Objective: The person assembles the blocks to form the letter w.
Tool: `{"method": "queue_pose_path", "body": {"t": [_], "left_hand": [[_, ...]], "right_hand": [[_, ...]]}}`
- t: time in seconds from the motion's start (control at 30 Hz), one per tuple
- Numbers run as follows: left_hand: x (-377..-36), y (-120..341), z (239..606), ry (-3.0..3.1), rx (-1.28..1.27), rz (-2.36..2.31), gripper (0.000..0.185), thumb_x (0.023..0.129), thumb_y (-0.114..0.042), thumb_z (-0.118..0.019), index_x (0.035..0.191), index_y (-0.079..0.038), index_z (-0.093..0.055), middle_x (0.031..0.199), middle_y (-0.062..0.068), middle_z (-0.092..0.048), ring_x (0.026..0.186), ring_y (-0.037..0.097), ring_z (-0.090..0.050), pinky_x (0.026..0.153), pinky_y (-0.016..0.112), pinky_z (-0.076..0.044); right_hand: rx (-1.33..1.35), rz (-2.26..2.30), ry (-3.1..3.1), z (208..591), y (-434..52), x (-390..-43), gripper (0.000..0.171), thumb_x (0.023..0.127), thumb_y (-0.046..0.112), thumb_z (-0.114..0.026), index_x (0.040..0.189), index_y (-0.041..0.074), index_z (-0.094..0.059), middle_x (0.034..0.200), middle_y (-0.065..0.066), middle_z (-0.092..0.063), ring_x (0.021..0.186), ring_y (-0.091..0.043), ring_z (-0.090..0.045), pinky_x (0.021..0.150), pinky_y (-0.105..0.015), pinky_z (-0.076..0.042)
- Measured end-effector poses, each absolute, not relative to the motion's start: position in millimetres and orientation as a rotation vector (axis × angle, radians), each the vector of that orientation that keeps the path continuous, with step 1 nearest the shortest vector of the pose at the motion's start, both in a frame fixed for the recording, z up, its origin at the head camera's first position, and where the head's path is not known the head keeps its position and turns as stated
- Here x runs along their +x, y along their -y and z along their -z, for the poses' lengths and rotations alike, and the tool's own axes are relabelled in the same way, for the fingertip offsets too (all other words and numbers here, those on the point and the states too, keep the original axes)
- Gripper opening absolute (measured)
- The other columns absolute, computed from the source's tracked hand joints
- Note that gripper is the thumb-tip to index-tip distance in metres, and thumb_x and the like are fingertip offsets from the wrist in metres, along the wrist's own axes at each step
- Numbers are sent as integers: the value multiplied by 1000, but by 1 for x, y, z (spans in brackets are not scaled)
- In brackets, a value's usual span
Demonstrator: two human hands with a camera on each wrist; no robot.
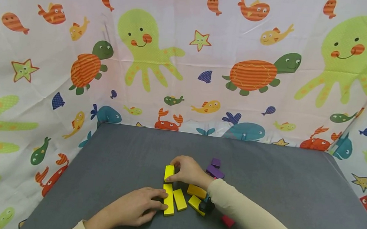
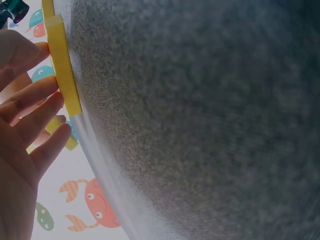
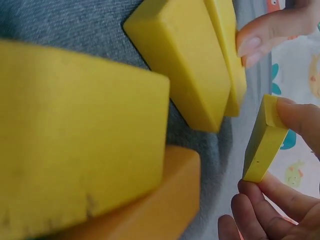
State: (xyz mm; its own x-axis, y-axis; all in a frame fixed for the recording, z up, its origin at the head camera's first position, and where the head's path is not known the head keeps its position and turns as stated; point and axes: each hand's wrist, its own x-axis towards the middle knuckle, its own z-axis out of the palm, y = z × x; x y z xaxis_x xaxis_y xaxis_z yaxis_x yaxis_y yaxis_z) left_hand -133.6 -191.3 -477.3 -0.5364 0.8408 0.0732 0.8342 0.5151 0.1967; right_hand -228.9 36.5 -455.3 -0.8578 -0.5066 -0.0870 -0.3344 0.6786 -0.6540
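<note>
While the left hand (image 1: pixel 133 209) lies flat near the table's (image 1: pixel 297 186) front edge, its straight fingers press the side of a long yellow block (image 1: pixel 169 199) lying flat on the grey cloth. Just beside that block lie a shorter yellow block (image 1: pixel 179 199), another yellow one (image 1: pixel 195 204) and an orange-yellow block (image 1: pixel 196 191). Farther in, the right hand (image 1: pixel 189 171) has its grip clamped on a small yellow block (image 1: pixel 169 172), thumb and fingertips pinching its ends. Purple blocks (image 1: pixel 215 171) sit beyond the wrist.
</note>
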Motion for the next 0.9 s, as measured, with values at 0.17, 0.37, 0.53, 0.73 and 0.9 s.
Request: {"method": "queue_pose_path", "body": {"t": [0.17,0.37,0.53,0.73,0.9], "left_hand": [[-134,191,477,-2708,1489,-322,35,96,-22,-60,129,-31,-64,143,-1,-57,128,16,-58,103,39,-52],[-134,189,477,-2713,1477,-322,34,96,-22,-59,129,-31,-65,144,-1,-56,129,16,-58,104,40,-52],[-133,189,477,-2718,1457,-316,34,97,-22,-60,129,-31,-65,144,-2,-56,129,16,-57,104,40,-52],[-133,188,477,-2709,1420,-310,35,97,-23,-59,130,-33,-64,145,-3,-55,130,16,-57,104,40,-52],[-133,189,476,-2708,1413,-311,35,97,-24,-59,130,-33,-63,145,-3,-55,130,16,-57,103,41,-53]], "right_hand": [[-640,970,-2594,460,-33,-229,55,75,41,-84,119,13,-67,115,-6,-67,102,-21,-59,95,-42,-54],[-648,1005,-2571,466,-33,-231,54,76,37,-84,120,12,-67,114,-7,-66,99,-21,-57,95,-42,-52],[-655,1019,-2558,470,-34,-232,53,76,35,-85,120,12,-67,113,-7,-66,98,-21,-56,95,-41,-52],[-670,1031,-2540,474,-34,-235,52,76,36,-84,120,14,-67,113,-5,-66,100,-21,-55,95,-40,-51],[-690,1014,-2539,475,-34,-236,53,75,35,-85,120,14,-67,114,-5,-65,102,-21,-54,96,-40,-51]]}}
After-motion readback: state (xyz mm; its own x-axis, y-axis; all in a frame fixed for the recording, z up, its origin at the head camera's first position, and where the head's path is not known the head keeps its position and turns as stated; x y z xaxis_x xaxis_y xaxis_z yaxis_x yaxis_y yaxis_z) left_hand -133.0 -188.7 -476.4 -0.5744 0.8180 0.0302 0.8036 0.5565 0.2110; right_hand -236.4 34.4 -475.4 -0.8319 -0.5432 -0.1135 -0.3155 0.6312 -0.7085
